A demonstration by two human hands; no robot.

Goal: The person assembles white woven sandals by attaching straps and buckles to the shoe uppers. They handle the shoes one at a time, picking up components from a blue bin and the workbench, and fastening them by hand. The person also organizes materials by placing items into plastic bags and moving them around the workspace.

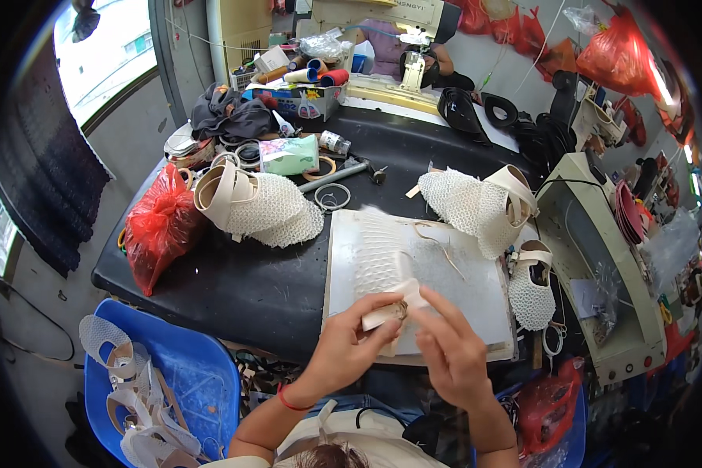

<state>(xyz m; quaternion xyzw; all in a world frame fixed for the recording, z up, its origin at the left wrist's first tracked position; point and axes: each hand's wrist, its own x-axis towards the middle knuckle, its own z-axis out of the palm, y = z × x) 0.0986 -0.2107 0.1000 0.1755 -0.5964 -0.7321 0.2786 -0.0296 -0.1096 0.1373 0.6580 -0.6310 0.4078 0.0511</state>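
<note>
My left hand (349, 343) is closed on a shoe upper, pinching its rolled cream strap (382, 315) between thumb and fingers. The white woven mesh of this shoe upper (378, 253) stretches away from the hand over a pale board (464, 292); its far end is blurred. Close on the right is my right hand (454, 355), its fingers spread and slightly smeared. Its index fingertip is at the edge of the cream strap, the thumb apart from it. A thin cream strip (444, 248) lies loose on the board.
Similar mesh uppers stand left (269, 204) and right (476, 204) of the board, a smaller one (532, 288) beyond its right edge. A red plastic bag (160, 226) and a hammer (339, 176) lie on the black table. A blue bin (203, 374) holds more uppers.
</note>
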